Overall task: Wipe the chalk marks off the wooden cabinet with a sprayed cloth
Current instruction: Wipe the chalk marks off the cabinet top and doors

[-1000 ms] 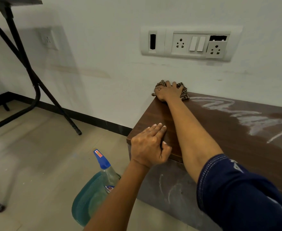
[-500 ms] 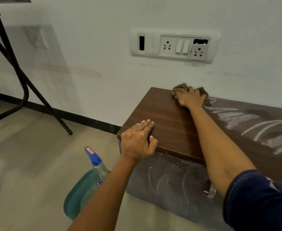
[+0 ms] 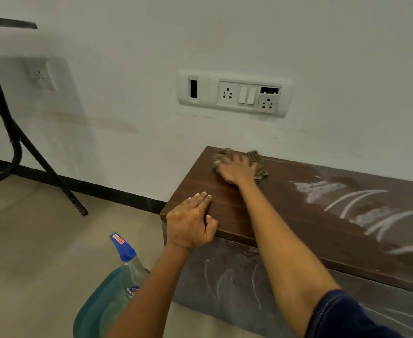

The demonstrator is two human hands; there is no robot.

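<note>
At the centre of the head view, the right hand (image 3: pixel 237 170) presses flat, fingers spread, on a checked cloth (image 3: pixel 259 165) at the far left corner of the wooden cabinet (image 3: pixel 268 206) top, close to the wall, while the left hand (image 3: pixel 190 223) lies open with straight fingers on the near left corner. White chalk marks (image 3: pixel 361 200) streak the top toward the right of the frame, and fainter ones show on the cabinet's front below. Lower left, a spray bottle (image 3: pixel 128 262) stands in a teal basin (image 3: pixel 100 306) on the floor, just beside the cabinet.

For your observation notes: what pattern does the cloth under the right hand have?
The cloth has a small brown-and-cream check, seen best in the head view.
</note>
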